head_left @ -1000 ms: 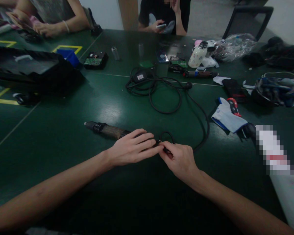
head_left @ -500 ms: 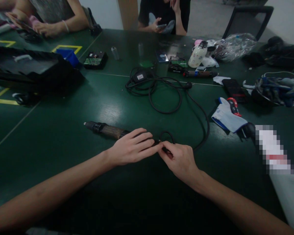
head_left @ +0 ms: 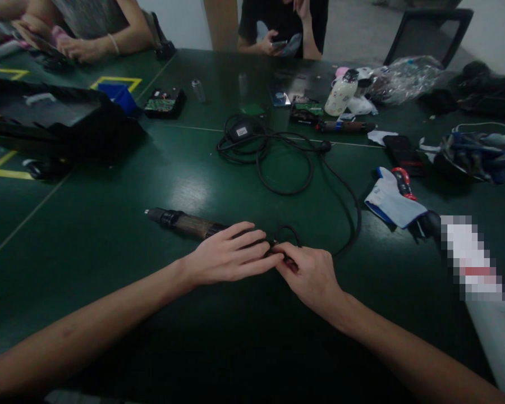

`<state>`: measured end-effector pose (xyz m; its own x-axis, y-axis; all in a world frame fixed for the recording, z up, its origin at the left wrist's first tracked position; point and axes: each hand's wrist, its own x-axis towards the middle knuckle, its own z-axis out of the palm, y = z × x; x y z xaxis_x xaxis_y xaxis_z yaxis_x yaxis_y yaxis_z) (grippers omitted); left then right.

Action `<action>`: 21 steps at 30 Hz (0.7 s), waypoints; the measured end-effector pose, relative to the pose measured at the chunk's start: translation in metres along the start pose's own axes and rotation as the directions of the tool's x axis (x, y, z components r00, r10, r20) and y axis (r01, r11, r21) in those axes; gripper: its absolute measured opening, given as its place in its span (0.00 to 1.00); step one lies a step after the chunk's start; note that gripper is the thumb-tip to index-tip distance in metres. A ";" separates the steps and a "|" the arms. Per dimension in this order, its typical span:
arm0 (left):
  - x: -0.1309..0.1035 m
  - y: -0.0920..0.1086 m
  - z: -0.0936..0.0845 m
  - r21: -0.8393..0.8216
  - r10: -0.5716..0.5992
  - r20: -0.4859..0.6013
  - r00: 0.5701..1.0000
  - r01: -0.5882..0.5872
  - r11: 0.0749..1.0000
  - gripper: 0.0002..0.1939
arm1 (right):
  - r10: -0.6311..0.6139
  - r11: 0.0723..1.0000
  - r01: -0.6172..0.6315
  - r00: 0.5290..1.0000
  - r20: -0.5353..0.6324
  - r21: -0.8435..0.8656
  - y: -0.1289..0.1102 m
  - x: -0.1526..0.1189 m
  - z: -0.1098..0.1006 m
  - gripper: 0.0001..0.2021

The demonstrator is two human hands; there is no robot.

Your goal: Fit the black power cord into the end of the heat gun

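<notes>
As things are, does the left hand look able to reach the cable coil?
Probably yes: nothing seems to stand between the left hand and cable coil, though this hand partly covers the tool.

On the table (head_left: 88, 235), a power screwdriver (head_left: 189, 223) lies before the wearer, tip pointing left, rear end under the left hand (head_left: 231, 255); the right hand (head_left: 313, 275) is just beyond that end. Behind, toward the far edge, lies a looped cable (head_left: 286, 194). A tray (head_left: 59, 118) occupies the left side, a glove (head_left: 393, 202) the right; a bottle (head_left: 340, 95) stands near the far edge, right of centre.
</notes>
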<state>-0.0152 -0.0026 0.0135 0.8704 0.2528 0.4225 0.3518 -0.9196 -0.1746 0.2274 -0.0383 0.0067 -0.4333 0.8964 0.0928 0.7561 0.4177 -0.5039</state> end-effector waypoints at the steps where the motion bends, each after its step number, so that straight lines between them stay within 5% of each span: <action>1: 0.000 0.000 0.000 -0.002 0.006 0.001 1.000 -0.006 1.000 0.20 | 0.001 1.000 -0.001 1.000 0.003 0.005 0.000 0.000 0.000 0.09; 21: -0.002 -0.001 0.001 -0.037 -0.008 0.014 1.000 0.009 0.999 0.21 | 0.012 1.000 -0.012 1.000 -0.010 -0.014 0.000 0.000 0.001 0.09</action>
<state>-0.0174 -0.0022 0.0119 0.8720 0.2647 0.4117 0.3468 -0.9277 -0.1382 0.2266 -0.0386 0.0060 -0.4190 0.9030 0.0955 0.7680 0.4085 -0.4932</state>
